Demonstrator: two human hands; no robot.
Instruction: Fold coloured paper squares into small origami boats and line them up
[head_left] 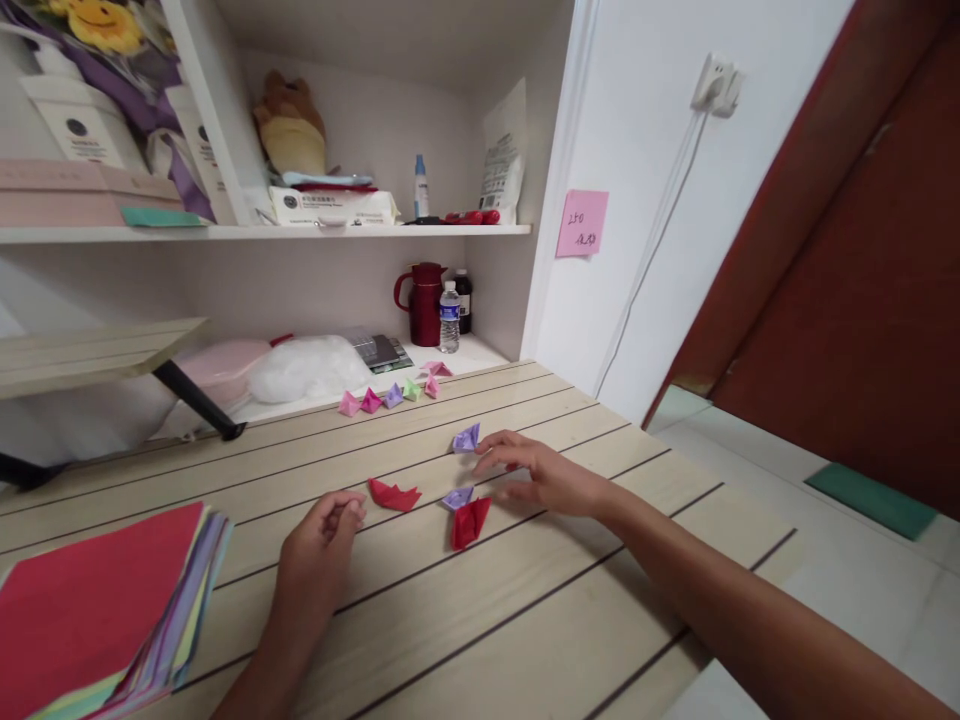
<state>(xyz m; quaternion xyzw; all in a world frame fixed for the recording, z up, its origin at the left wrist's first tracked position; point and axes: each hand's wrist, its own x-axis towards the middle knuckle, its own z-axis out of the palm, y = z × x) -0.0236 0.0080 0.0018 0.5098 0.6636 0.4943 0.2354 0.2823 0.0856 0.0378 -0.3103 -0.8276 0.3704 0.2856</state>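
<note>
My left hand (319, 545) rests on the wooden table (480, 620) with fingers curled in loosely, empty, just left of a red folded paper boat (394, 494). My right hand (536, 473) lies over the table with fingers stretched out toward a purple folded paper piece (466, 438). A second small purple piece (457, 497) and another red folded paper (469, 521) lie just under and left of that hand. Neither hand holds anything.
A stack of coloured paper sheets (105, 615), red on top, lies at the near left. A row of small folded pieces (390, 396) in pink, purple and green sits at the table's far edge. Behind, shelves hold a red jug (424, 303), a water bottle (449, 317) and packets.
</note>
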